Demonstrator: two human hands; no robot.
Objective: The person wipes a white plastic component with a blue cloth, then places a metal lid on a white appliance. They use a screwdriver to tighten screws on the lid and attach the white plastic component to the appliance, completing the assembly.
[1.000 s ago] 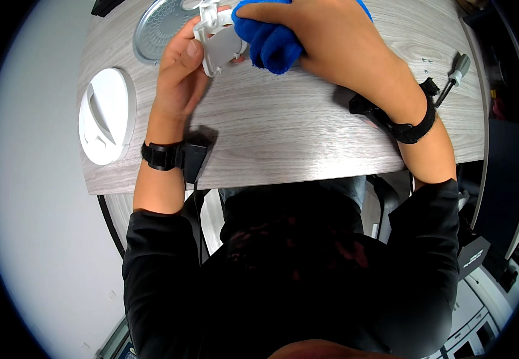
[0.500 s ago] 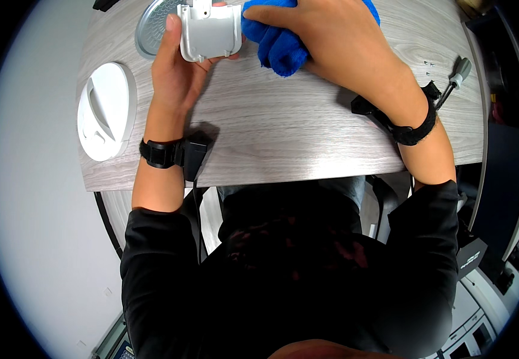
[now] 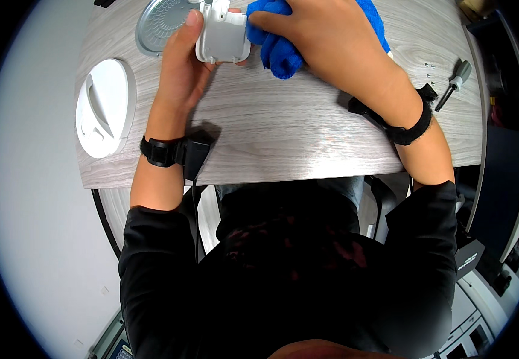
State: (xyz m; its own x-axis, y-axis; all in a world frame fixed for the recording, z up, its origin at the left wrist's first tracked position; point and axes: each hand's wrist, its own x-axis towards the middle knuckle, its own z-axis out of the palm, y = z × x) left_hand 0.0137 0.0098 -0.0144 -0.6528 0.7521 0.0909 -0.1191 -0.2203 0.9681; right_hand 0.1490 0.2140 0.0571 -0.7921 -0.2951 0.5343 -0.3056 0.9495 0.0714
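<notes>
My left hand (image 3: pixel 183 66) grips a white plastic part (image 3: pixel 226 40) with a shallow, squarish tray shape and a small tab on top. Its thumb lies along the part's left edge, and fingertips show behind the lower right. Close by on the right, my right hand (image 3: pixel 331 36) is closed on a bunched blue cloth (image 3: pixel 281 57), which touches or nearly touches the part's right edge. Behind my left hand lies a round grey perforated disc (image 3: pixel 154 30). A round white plastic cover (image 3: pixel 105 109) with a curved ridge rests at the table's left.
A screwdriver (image 3: pixel 454 84) with a grey-green handle lies at the right of the wood-grain table (image 3: pixel 283 137). Several small screws (image 3: pixel 429 75) are scattered beside it. Both wrists carry black strapped devices; a cable (image 3: pixel 196 221) hangs from the left one.
My left hand has shifted slightly right with the white part, which is now a little tilted. The cloth in my right hand has moved slightly, its folds changed.
</notes>
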